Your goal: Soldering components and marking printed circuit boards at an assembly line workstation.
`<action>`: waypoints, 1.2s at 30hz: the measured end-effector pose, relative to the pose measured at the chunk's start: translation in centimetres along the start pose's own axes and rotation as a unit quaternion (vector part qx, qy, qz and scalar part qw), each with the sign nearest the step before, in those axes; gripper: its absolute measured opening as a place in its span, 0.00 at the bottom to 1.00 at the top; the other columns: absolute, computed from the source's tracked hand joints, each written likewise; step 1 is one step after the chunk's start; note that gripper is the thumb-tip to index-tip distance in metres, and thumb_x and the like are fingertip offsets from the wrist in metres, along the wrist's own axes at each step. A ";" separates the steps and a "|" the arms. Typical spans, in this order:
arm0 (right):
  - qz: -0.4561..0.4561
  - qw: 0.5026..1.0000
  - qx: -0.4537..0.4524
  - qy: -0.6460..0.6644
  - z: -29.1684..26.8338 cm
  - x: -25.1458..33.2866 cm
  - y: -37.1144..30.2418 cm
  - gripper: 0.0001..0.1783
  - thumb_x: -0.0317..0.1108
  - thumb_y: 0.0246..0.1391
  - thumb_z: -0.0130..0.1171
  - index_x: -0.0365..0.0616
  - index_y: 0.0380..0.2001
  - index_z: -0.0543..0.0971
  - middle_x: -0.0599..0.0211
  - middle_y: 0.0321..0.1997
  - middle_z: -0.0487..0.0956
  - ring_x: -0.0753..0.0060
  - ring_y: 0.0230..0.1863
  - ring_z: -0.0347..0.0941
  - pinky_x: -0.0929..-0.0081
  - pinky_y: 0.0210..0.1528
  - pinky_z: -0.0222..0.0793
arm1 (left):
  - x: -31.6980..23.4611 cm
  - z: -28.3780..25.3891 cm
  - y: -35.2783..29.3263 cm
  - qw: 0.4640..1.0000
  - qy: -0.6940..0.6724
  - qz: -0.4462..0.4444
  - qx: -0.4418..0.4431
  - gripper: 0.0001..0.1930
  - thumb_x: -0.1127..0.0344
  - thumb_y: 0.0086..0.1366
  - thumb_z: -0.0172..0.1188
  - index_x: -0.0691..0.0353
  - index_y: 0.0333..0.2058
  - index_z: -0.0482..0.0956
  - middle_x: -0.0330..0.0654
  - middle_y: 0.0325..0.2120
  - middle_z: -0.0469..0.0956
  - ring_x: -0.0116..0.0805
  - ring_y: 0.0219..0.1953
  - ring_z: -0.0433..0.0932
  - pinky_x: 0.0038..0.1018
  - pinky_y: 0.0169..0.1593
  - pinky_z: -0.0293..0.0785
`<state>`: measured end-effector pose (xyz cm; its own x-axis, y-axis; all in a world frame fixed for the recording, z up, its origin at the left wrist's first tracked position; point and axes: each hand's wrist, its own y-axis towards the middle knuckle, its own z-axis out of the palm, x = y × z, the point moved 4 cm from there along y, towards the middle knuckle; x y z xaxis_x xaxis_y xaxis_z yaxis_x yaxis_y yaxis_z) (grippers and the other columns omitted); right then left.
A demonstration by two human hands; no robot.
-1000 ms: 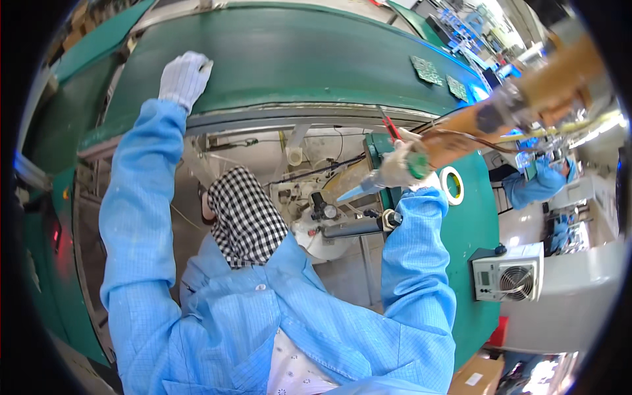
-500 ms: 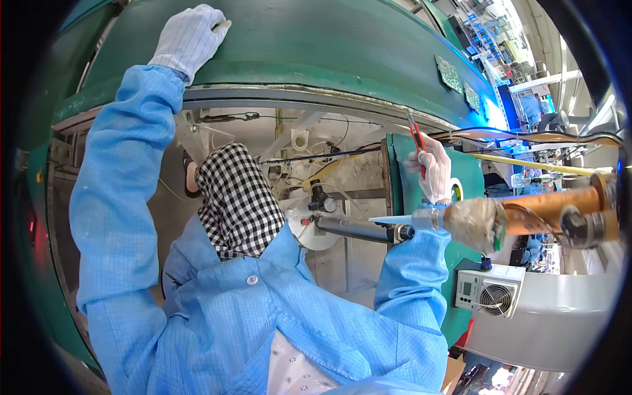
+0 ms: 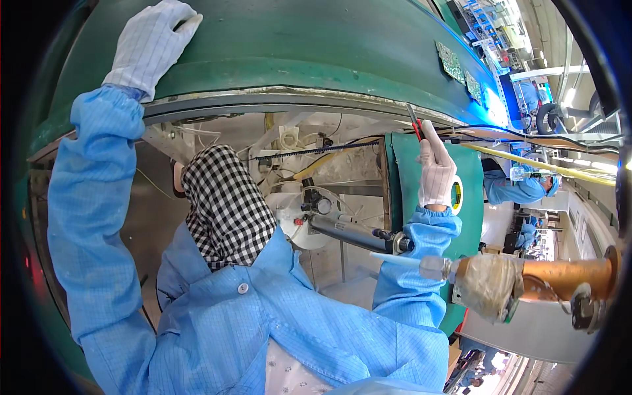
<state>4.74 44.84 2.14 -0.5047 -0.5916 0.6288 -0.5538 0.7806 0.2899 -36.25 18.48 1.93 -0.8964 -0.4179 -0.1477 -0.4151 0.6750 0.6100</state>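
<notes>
My left hand (image 3: 150,47), in a white thin-striped glove, rests on the green belt (image 3: 283,39) at the upper left. Its thumb stands a little apart from the bent fingers, and nothing shows in it. At the right, beyond the belt's near edge, my right hand (image 3: 437,168) wears a similar glove. It grips a slim red tool (image 3: 416,125) with a grey metal tip that points toward the belt. Most of the tool's handle is hidden behind the fingers. A roll of tape (image 3: 457,195) lies beside the right wrist on a green surface (image 3: 469,224).
Two green circuit boards (image 3: 450,62) lie on the belt's far right. An orange-brown pipe (image 3: 559,279) with a wrapped end and pale nozzle crosses by my right forearm. Below the belt are a grey cylinder (image 3: 342,230), hoses and cables. Another person (image 3: 520,188) in blue is at the right.
My left hand has shifted left in the picture, its thumb further from the fingers. My right hand's fingers have straightened, and less of the red tool shows. The whole view has shifted a little.
</notes>
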 end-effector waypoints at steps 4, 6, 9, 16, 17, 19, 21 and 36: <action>0.021 0.999 -0.007 -0.025 -0.8 -0.1 -0.4 0.20 0.34 0.64 0.56 0.47 0.58 0.76 0.70 0.53 0.81 0.83 0.36 0.71 0.82 0.36 0.69 | -0.2 1.0 0.2 1.000 -0.005 -0.001 0.012 0.08 0.63 0.62 0.59 0.59 0.37 0.81 0.41 0.38 0.82 0.46 0.41 0.79 0.34 0.46 0.75; 0.033 0.999 -0.010 -0.025 -1.1 0.0 -0.9 0.20 0.34 0.64 0.56 0.46 0.58 0.76 0.70 0.53 0.81 0.83 0.35 0.70 0.82 0.35 0.69 | -0.4 1.2 0.4 0.999 -0.009 -0.031 0.015 0.09 0.62 0.63 0.60 0.59 0.37 0.81 0.41 0.39 0.82 0.46 0.41 0.80 0.33 0.46 0.75; 0.044 0.999 0.001 0.016 0.2 0.6 -0.6 0.20 0.35 0.64 0.56 0.46 0.58 0.75 0.71 0.51 0.81 0.83 0.32 0.68 0.83 0.34 0.68 | 0.5 -0.4 0.0 0.998 0.044 -0.048 0.018 0.09 0.61 0.63 0.60 0.59 0.37 0.81 0.41 0.40 0.82 0.46 0.42 0.80 0.33 0.47 0.75; 0.070 0.997 -0.026 -0.004 -1.3 -0.5 -1.6 0.20 0.37 0.65 0.55 0.47 0.59 0.75 0.75 0.39 0.80 0.87 0.25 0.62 0.87 0.25 0.60 | -0.8 3.3 0.5 1.000 0.002 -0.013 -0.026 0.11 0.57 0.63 0.61 0.58 0.34 0.81 0.39 0.34 0.82 0.42 0.38 0.80 0.34 0.43 0.76; 0.064 0.998 -0.017 0.013 -0.5 0.0 -1.2 0.20 0.37 0.65 0.55 0.47 0.59 0.75 0.75 0.39 0.80 0.87 0.25 0.62 0.87 0.25 0.60 | 0.1 1.7 0.3 0.999 0.025 -0.005 -0.034 0.11 0.57 0.63 0.61 0.58 0.34 0.81 0.38 0.34 0.82 0.42 0.38 0.80 0.34 0.43 0.76; 0.068 0.997 0.004 0.023 0.4 0.8 -0.9 0.20 0.37 0.65 0.54 0.48 0.59 0.75 0.76 0.36 0.79 0.88 0.24 0.61 0.88 0.22 0.57 | 0.9 -0.1 0.0 0.998 0.049 0.002 -0.041 0.11 0.57 0.63 0.61 0.58 0.33 0.81 0.37 0.35 0.82 0.41 0.38 0.80 0.34 0.43 0.76; 0.066 0.997 0.009 0.030 0.9 1.4 -0.8 0.20 0.38 0.66 0.54 0.49 0.59 0.75 0.76 0.36 0.79 0.88 0.24 0.61 0.88 0.21 0.56 | 1.2 -1.1 -0.3 0.997 0.065 -0.001 -0.035 0.10 0.58 0.63 0.61 0.57 0.34 0.81 0.37 0.37 0.82 0.40 0.40 0.80 0.33 0.45 0.76; 0.077 0.988 0.109 0.074 2.2 4.6 -2.6 0.20 0.32 0.64 0.53 0.41 0.58 0.75 0.69 0.46 0.81 0.85 0.28 0.65 0.85 0.32 0.66 | 0.0 0.5 0.2 0.996 0.069 -0.037 0.039 0.09 0.59 0.64 0.60 0.55 0.39 0.81 0.39 0.50 0.79 0.39 0.55 0.76 0.32 0.56 0.72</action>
<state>2.37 39.63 2.67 -0.5006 -0.4210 0.7564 -0.6155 0.7875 0.0309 -36.38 18.95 1.66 -0.8350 -0.5446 -0.0791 -0.4956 0.6817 0.5383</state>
